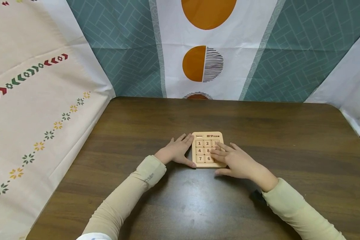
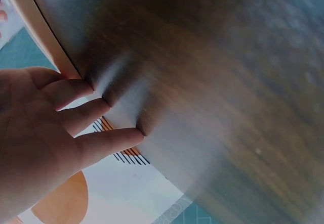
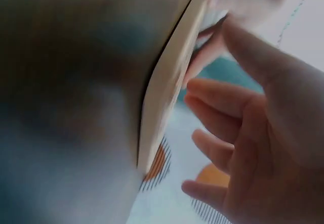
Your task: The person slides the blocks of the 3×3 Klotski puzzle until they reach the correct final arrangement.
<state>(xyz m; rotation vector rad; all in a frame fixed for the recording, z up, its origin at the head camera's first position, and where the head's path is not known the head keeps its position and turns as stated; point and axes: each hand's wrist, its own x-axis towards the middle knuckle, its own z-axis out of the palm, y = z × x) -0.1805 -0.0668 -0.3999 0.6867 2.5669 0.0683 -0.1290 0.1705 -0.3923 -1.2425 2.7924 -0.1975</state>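
A square-cornered wooden number slide puzzle [image 1: 199,151] lies flat on the table, its tiles in rows. The digits 1, 2, 3, 4, 8, 7 and 6 can be read; the lower right tiles are hidden under a hand. Along the puzzle's left edge rests my left hand [image 1: 178,151], fingers stretched out and thumb at the lower left corner. In the left wrist view several fingertips touch the table beside the frame. My right hand [image 1: 237,161] reaches over the right side, its extended fingers on the tiles and its thumb off the lower edge.
The brown wooden table [image 1: 132,123] extends around the puzzle. A patterned cloth [image 1: 138,50] hangs behind its far edge, and a white cloth with flower motifs [image 1: 27,126] covers the left side. A small black object [image 1: 258,196] shows under the right wrist.
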